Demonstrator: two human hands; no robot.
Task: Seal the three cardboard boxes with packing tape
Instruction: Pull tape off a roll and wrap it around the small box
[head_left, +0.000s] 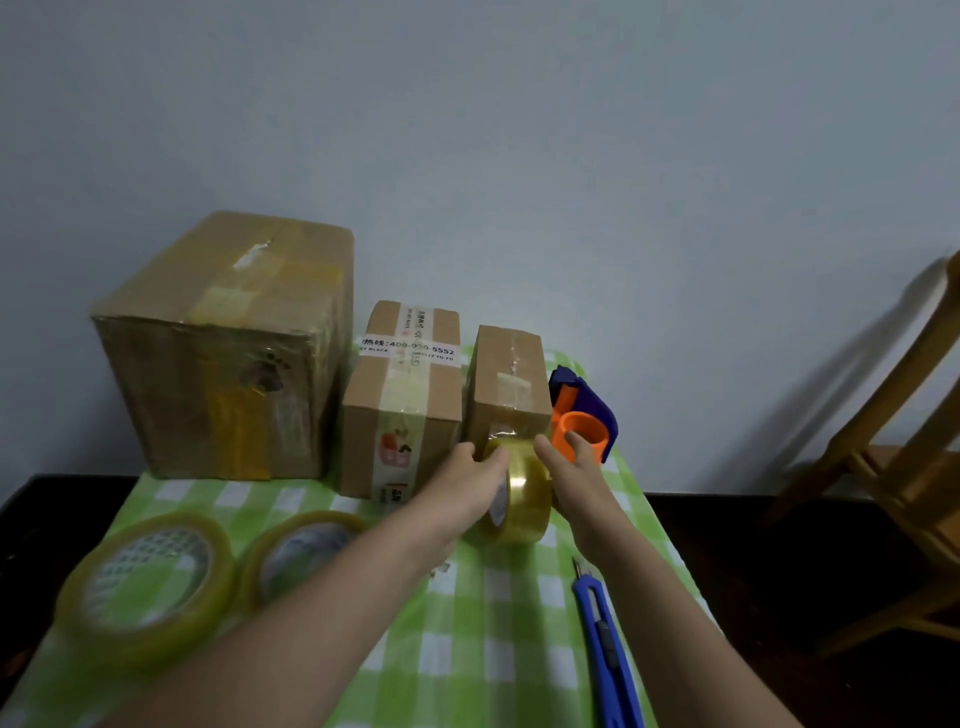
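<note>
Green-checked table (498, 649), pale wall (571, 156). Beyond your grips, three boxes: large box (223, 358), middle box (400, 415), small box (506, 384). Three rolls: left grip (467, 483) clasps held roll (524, 504); two spare rolls (145, 582) lie leftward. Right grip (569, 462): state unclear.

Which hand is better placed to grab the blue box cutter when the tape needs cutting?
Probably the right hand: the box cutter lies on the cloth right beside its forearm, while the left hand is busy gripping the upright tape roll.
</note>
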